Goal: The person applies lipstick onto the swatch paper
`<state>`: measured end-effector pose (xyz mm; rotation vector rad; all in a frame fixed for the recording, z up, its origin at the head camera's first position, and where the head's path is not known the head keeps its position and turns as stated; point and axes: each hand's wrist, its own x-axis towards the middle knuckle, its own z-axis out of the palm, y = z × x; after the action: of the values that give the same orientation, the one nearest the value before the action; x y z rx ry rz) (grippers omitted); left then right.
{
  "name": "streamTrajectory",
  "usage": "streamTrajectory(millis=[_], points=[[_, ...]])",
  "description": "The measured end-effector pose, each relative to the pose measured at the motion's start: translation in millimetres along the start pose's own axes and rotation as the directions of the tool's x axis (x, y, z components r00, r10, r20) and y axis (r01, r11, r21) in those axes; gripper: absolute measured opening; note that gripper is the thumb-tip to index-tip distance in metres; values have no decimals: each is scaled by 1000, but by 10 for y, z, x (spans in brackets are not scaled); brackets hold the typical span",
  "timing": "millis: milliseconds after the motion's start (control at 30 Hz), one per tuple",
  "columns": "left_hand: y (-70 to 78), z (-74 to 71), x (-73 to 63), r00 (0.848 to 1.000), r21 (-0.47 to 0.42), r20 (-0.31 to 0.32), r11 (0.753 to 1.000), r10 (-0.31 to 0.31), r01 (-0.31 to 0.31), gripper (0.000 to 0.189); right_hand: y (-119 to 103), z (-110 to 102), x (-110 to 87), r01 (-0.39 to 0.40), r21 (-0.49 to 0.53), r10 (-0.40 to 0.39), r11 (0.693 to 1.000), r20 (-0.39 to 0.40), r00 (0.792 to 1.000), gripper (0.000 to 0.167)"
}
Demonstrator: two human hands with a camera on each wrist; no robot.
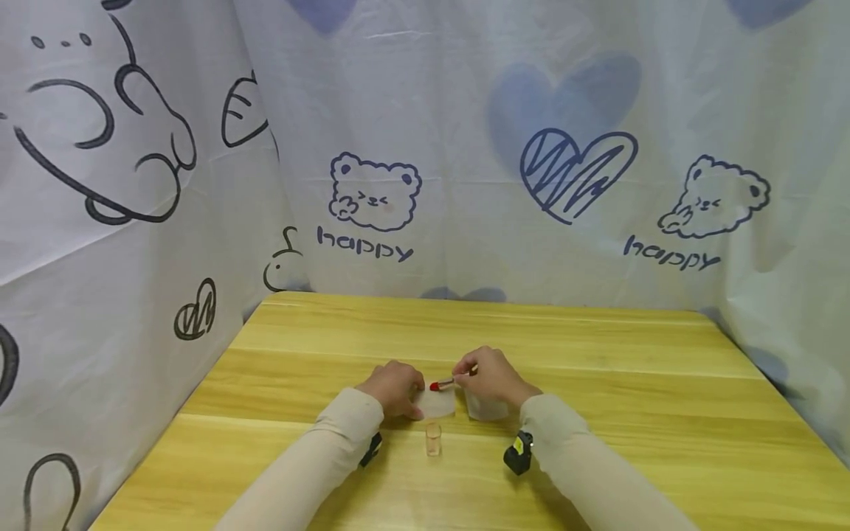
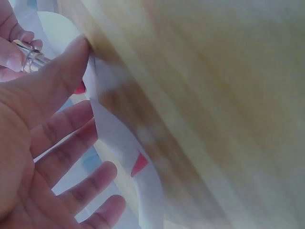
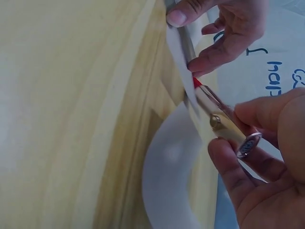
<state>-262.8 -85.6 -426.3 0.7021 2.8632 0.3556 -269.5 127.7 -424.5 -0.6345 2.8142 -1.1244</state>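
Red tip brought to the white paper

The step in hand looks to be applying the red end of a metallic tube (image 3: 228, 128), probably a lipstick, to the left sheet (image 1: 437, 405). The tube lies slantwise above the worktop (image 1: 598, 354), its red tip (image 1: 434, 386) over the far part of that sheet; whether it touches, I cannot tell. The next move seems to call for a light, controlled stroke, with the paper kept flat so that it does not slide or curl.

The right hand (image 1: 493, 377) pinches the tube between thumb and fingers, wrist bent inward, so that the tip points toward the other hand. The left hand (image 1: 392, 388) lies at the left edge of the sheet, fingers spread and thumb well apart from them, steadying the paper rather than gripping it. Both pale sleeves (image 1: 581, 450) slant in from the near side, and the hands nearly meet at the sheet.

A second sheet (image 1: 486, 409) lies just beside the first, partly under the right hand. A small clear cylinder (image 1: 433, 441) is on the worktop, nearer the person.
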Motion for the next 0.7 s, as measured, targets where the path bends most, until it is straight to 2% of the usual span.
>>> streamTrajectory(millis=[167,367,700], points=[[19,-7,-4,1000,14,2,1000,-7,7,42,-20,-72,-25,20,12,-21,1000,90,996,6],[35,-32,-24,1000,14,-16,1000,-1,1,40,-70,-162,-75,69,8,-70,998,214,974,9],[42,-31,-25,1000,-2,-17,1000,-4,4,38,-71,-201,-100,132,9,-130,991,230,964,7]])
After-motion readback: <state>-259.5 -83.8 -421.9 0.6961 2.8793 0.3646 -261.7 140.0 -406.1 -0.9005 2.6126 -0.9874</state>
